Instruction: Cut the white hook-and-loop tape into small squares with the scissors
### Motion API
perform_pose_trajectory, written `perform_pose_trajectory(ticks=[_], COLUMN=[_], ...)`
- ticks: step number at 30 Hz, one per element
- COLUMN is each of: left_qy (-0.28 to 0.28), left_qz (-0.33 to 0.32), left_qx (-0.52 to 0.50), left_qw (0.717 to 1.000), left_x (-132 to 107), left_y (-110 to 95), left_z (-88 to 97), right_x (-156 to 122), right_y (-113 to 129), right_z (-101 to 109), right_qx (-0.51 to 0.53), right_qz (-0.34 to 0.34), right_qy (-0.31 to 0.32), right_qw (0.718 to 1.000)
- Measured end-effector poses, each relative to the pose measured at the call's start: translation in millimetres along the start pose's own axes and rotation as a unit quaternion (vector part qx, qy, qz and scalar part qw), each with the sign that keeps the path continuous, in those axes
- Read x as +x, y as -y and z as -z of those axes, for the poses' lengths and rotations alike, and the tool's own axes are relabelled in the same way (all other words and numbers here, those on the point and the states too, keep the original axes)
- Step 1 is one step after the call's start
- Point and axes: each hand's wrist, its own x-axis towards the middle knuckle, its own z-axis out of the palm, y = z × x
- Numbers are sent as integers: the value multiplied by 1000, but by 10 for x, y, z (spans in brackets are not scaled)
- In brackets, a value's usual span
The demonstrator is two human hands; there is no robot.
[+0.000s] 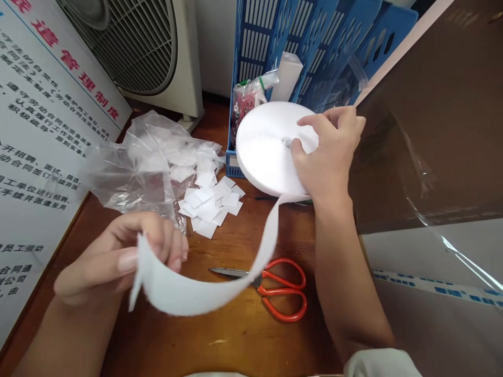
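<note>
A wide white fabric-like strip (pixel 204 296), possibly hook-and-loop tape, sags in a curve from its roll to my left hand (pixel 133 256). The thumb and fingers of my left hand are closed on the strip near its free end. The large white roll (pixel 263 141) leans tilted against the blue file rack. My right hand (pixel 332 152) lies over the roll's right side, thumb near the centre hole and index finger apart from it. Its other fingers are partly hidden. Below the strip, scissors (pixel 285 288) with red-orange handles lie on the wooden table (pixel 236 345); the strip crosses over their blades.
Small cut white pieces (pixel 212 204) lie in a pile beside a clear plastic bag (pixel 149 162) with more pieces. Behind stands the blue file rack (pixel 255 31) with a white box (pixel 286 76) and bagged items. A fan-grilled unit (pixel 188 63) and printed board (pixel 35 131) border the left.
</note>
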Motion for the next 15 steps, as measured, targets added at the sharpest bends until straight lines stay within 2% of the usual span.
perform_pose_trajectory(ticks=[4,7,10,12,13,15], left_qy=[48,55,50,47,49,54], left_qz=[71,99,97,85,79,70], left_qx=[60,102,115,113,109,100], left_qw=[995,988,987,989,990,991], left_x=[38,64,96,111,114,113], left_y=[-7,-11,-12,-8,-7,-4], left_z=[-62,-132,-209,-245,-257,-268], right_x=[45,60,59,42,23,-44], right_y=[-58,-213,-366,-406,-399,-332], right_z=[67,180,318,419,468,536], right_qx=[-19,-20,-7,-1,-3,0], right_qz=[-106,-179,-205,-186,-150,-34], right_qy=[0,43,94,108,112,127], right_qw=[994,983,974,977,982,991])
